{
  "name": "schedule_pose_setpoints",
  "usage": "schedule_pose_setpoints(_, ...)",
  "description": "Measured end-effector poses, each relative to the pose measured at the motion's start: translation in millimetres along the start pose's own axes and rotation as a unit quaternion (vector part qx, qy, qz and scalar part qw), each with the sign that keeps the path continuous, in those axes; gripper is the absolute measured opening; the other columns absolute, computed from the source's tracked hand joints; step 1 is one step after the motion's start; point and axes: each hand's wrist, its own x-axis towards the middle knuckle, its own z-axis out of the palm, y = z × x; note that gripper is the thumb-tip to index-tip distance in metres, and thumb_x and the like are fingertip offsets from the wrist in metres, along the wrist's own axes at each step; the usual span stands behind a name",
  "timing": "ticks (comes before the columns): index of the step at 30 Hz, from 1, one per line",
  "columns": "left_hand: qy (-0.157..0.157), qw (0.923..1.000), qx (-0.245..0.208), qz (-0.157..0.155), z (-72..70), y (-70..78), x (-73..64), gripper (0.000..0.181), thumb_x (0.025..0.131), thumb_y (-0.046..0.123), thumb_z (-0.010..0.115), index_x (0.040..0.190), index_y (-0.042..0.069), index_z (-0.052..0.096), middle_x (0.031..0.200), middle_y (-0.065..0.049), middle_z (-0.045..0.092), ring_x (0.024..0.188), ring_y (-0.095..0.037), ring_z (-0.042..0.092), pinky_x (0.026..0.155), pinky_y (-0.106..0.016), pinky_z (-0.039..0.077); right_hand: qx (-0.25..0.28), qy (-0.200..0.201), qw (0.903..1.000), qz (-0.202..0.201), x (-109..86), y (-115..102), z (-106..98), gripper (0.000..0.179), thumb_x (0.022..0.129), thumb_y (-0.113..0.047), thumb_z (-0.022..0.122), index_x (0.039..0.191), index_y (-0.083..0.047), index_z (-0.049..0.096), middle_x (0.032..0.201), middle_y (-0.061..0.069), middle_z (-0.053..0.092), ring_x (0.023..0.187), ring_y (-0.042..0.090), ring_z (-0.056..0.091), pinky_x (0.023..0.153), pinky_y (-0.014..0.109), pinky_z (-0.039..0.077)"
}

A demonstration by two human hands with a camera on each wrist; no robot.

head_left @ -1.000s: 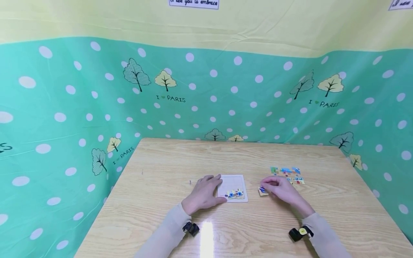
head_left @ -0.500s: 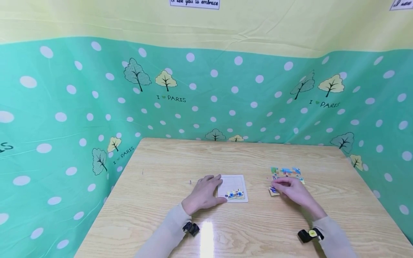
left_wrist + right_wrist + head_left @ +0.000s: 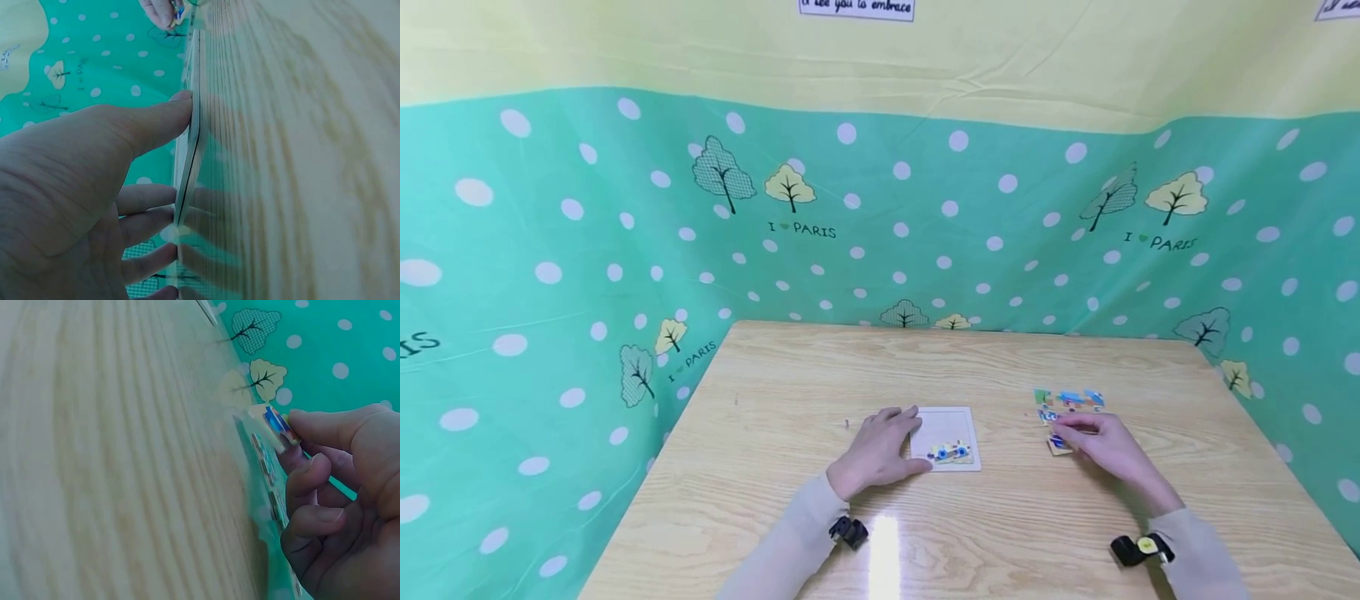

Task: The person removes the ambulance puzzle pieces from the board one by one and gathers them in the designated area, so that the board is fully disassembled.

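A square white puzzle tray [image 3: 943,422] lies on the table, with joined puzzle pieces [image 3: 952,453] showing blue wheels in its lower right part. My left hand [image 3: 880,450] rests at the tray's left side. In the left wrist view its thumb [image 3: 172,112] touches the tray edge, and the straight fingers reach down beside the corner. To the right, my right hand [image 3: 1108,450] pinches a puzzle piece [image 3: 1059,447] between thumb and fingers. The right wrist view shows this held piece [image 3: 270,428] tilted, blue and cream, with the other fingers curled beneath.
Several loose puzzle pieces [image 3: 1071,398] lie in rows just beyond my right hand, which partly covers them. A tiny scrap [image 3: 847,423] lies left of the tray. A green dotted curtain [image 3: 925,208] hangs around the table [image 3: 820,367].
My right hand has moved right with the pinched puzzle piece, away from the tray and toward the loose pieces. The left hand stays at the tray.
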Motion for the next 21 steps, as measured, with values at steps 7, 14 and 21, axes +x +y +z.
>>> schedule_pose_setpoints(7, 0.000, 1.0000, -0.001, -0.003, 0.7, 0.6, 0.1, 0.080, 0.092, 0.058, 0.077, 0.155, 0.012, 0.056, 0.169, -0.007, 0.045, 0.155, -0.036, 0.042, 0.126, -0.059, 0.036, -0.041, 0.018, 0.9990, -0.010, -2.4, 2.0, -4.4, 0.042, 0.105, -0.034, 0.070, 0.129, 0.000, 0.074, 0.115, 0.018, 0.076, 0.086, 0.021, 0.068, 0.065, 0.026, 0.052)
schedule_pose_setpoints(14, -0.002, 1.0000, 0.000, -0.002, 1.0, 1.6, -1.0, 0.080, 0.092, 0.058, 0.076, 0.155, 0.013, 0.055, 0.169, -0.007, 0.044, 0.155, -0.036, 0.042, 0.126, -0.059, 0.037, -0.078, 0.020, 0.9966, -0.018, -4.9, 5.2, -9.9, 0.038, 0.100, -0.035, 0.075, 0.123, -0.004, 0.078, 0.117, 0.020, 0.075, 0.105, 0.028, 0.067, 0.077, 0.029, 0.052)
schedule_pose_setpoints(21, -0.002, 1.0000, -0.003, -0.001, -0.8, 1.6, -0.9, 0.080, 0.093, 0.058, 0.076, 0.155, 0.012, 0.055, 0.169, -0.007, 0.044, 0.155, -0.037, 0.042, 0.126, -0.059, 0.036, -0.106, -0.015, 0.9941, -0.015, -4.2, 6.8, -8.0, 0.038, 0.093, -0.036, 0.083, 0.117, -0.006, 0.078, 0.091, 0.001, 0.066, 0.080, 0.011, 0.053, 0.066, 0.023, 0.043)
